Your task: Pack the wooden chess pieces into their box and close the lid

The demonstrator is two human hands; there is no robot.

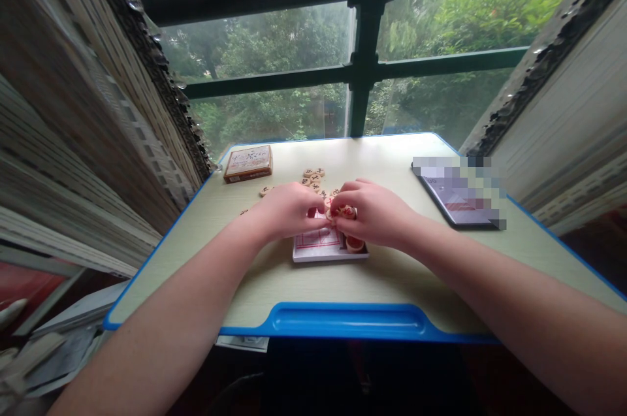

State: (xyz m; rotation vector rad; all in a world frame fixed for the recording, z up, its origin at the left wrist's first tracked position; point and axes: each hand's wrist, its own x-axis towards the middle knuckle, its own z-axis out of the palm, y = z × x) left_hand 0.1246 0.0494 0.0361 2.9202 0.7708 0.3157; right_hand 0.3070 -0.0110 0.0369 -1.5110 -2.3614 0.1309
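Wooden round pieces [348,212] sat in the fingers of the right hand [375,212], over the white box [317,240]. I couldn't tell if the left hand [290,210] pinched any. Loose fingers could have spilled some onto the bench [257,272].

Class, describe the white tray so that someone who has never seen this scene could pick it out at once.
Find the pale, blue-edged table by the window, then the left hand and right hand, close together over it. Beneath them sits the shallow white tray. Unlike the brown-sided box at the far left, it is open-topped and shows red-lined paper inside.
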